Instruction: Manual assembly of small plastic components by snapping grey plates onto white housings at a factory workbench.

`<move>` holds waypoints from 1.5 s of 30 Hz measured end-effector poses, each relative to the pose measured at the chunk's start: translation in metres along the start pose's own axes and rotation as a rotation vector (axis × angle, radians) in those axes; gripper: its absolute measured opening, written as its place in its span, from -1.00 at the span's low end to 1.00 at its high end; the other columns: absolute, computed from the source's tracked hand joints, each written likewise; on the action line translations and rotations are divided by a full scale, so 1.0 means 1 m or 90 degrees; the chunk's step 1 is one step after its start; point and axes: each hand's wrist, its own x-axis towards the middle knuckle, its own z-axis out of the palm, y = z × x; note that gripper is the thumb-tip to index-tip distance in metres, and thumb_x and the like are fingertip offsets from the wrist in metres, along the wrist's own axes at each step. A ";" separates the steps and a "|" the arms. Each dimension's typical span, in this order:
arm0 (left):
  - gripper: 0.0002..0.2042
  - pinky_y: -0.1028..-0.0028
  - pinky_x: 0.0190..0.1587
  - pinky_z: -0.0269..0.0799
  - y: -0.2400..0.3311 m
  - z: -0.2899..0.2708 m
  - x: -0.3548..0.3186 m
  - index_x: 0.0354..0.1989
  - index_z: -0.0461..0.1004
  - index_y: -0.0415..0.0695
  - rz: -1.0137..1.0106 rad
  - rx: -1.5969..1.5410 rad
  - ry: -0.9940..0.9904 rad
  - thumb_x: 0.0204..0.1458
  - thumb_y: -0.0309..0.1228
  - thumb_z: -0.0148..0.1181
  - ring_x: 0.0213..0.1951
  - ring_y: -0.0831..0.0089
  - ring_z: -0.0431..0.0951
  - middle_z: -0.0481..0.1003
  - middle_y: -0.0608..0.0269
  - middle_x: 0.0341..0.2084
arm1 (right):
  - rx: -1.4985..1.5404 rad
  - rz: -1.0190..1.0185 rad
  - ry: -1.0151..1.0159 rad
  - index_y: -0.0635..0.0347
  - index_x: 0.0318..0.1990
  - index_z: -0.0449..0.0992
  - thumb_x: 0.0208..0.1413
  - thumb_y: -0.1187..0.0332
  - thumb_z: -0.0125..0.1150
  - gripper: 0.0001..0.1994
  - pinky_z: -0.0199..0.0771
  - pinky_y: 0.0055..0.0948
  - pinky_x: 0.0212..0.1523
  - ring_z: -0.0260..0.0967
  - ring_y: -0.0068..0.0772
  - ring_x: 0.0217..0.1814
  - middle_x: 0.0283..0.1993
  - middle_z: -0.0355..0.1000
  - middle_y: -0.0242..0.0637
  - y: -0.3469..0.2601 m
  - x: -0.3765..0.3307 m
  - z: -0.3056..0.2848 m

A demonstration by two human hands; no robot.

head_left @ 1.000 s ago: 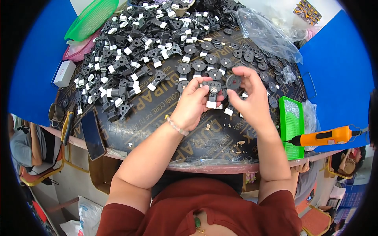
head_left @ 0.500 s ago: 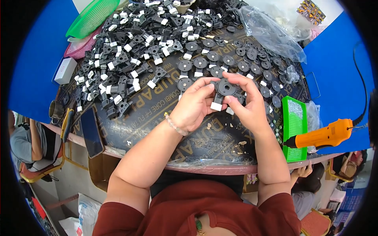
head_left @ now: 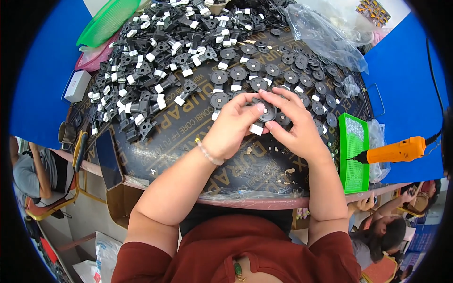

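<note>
1. Head view: Left hand [head_left: 234, 123] and right hand [head_left: 293, 123] meet above the worktable, the left pinching a white-tipped black bracket [head_left: 256, 129], its thumb laid on a black wheel [head_left: 269, 113]; the right curls thumb and fingers around the wheel's rim.
2. Head view: The wheel sits between the two hands, over the bracket, whose white end points toward the wearer. Fingers hide the joint, so whether the two are seated together cannot be told.
3. Head view: Just beyond the grip stand wheel-topped brackets [head_left: 238, 73] in loose rows; loose wheels [head_left: 301, 62] spread farther out to the right, and a heap of white-tipped brackets [head_left: 155, 61] fills the far left.
4. Head view: Nearer the wearer, crumb-strewn printed board runs from the grip to the plastic-wrapped table edge [head_left: 255, 203]. A phone [head_left: 108, 160] lies well left, near that edge.
5. Head view: Right of the grip, a green tray [head_left: 355, 180] holds small shiny pieces [head_left: 355, 128] at its far end, an orange electric screwdriver [head_left: 396, 151] above it. Far left, a green mesh basket [head_left: 106, 23] tilts over a pink basket [head_left: 92, 60].
</note>
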 end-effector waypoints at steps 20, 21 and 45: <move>-0.41 0.20 -0.10 0.46 0.078 -0.104 -0.013 0.13 0.36 -0.09 0.130 1.333 0.366 -0.15 -0.37 0.40 -0.15 0.09 0.55 0.57 0.03 -0.29 | -0.111 -0.017 0.044 0.13 0.09 0.52 -0.13 0.34 0.31 -0.49 0.27 -0.25 0.26 0.31 -0.14 0.21 0.07 0.45 -0.11 -0.006 0.111 0.032; -0.41 0.18 -0.12 0.47 0.080 -0.106 -0.019 0.14 0.35 -0.09 0.159 1.313 0.381 -0.15 -0.40 0.38 -0.16 0.08 0.55 0.57 0.02 -0.32 | -0.102 -0.007 0.017 0.11 0.09 0.52 -0.12 0.33 0.32 -0.50 0.28 -0.26 0.26 0.30 -0.13 0.22 0.06 0.45 -0.11 -0.003 0.119 0.046; -0.50 0.33 -0.22 0.51 0.038 -0.026 0.016 0.21 0.13 -0.16 0.174 -0.002 0.138 0.11 -0.57 0.17 -0.26 0.31 0.58 0.47 0.09 -0.17 | -0.217 0.111 0.105 0.19 -0.09 0.50 0.02 0.46 0.26 -0.74 0.40 -0.23 0.04 0.39 -0.05 0.01 -0.07 0.47 -0.19 -0.031 -0.055 0.009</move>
